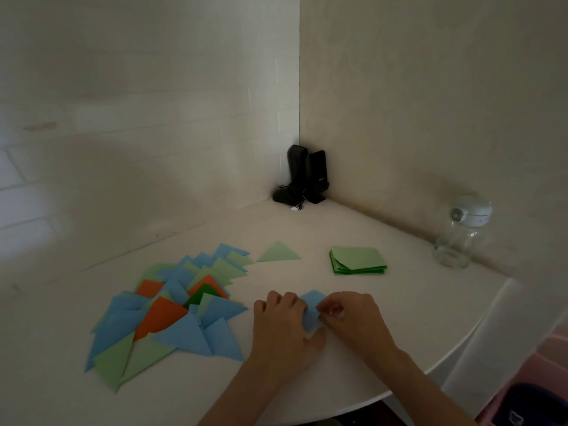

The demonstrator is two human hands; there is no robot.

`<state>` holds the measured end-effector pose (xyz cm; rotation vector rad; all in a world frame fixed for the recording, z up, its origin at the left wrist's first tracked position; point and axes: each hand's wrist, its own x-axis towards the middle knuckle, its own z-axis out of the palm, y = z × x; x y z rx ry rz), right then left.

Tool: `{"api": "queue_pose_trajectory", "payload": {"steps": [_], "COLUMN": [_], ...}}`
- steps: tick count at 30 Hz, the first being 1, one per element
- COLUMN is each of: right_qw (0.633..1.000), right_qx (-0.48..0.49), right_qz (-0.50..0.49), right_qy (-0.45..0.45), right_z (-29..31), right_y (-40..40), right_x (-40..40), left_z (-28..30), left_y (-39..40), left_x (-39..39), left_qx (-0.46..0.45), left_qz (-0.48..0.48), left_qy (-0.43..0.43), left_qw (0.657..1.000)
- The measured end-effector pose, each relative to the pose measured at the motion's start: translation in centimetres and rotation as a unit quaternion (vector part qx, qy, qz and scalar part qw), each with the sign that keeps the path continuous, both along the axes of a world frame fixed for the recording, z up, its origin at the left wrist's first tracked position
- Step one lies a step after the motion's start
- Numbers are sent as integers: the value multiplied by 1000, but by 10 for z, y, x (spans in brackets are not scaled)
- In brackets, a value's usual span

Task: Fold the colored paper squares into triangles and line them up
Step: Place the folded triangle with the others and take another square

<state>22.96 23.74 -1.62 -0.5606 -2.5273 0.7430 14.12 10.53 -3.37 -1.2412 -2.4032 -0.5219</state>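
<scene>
A blue paper square [311,312] lies on the white table [399,327] between my two hands, mostly covered by them. My left hand [284,325] rests on its left side with the fingers curled over the paper. My right hand [350,315] pinches the paper's right edge with thumb and fingertips. A spread of folded blue, green and orange triangles [172,309] lies to the left, overlapping one another. One light green triangle [278,253] lies alone further back. A stack of green squares [358,260] sits at the back right.
Two black speakers [305,175] with a cable stand in the wall corner. A clear glass jar [458,238] with a white lid stands at the right by the wall. The table's curved edge runs along the lower right, with a pink item [541,376] beyond it.
</scene>
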Motion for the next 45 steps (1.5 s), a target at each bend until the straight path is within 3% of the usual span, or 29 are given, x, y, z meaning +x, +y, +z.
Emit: {"api": "queue_pose_trajectory", "payload": {"steps": [5, 16, 24, 28, 34, 45], "right_qw": [998, 998, 998, 995, 992, 990], "right_qx": [55, 5, -3, -3, 23, -87], "right_qz": [-5, -18, -7, -48, -92, -76], "right_qy": [13, -63, -69, -83, -82, -84], "right_z": [2, -3, -6, -8, -15, -5], "right_y": [-7, 8, 8, 2, -4, 6], "right_x": [-1, -8, -20, -26, -34, -35], "left_z": [-5, -5, 2, 5, -1, -2], "left_y": [1, -17, -10, -4, 5, -8], "left_x": [-3, -25, -30, -28, -23, -33], "left_qx": [17, 87, 18, 89, 122, 186], "left_qz": [-8, -25, 68, 77, 112, 47], "left_qy": [-6, -82, -154, -236, -218, -313], "left_qw": [1000, 993, 986, 965, 962, 930]}}
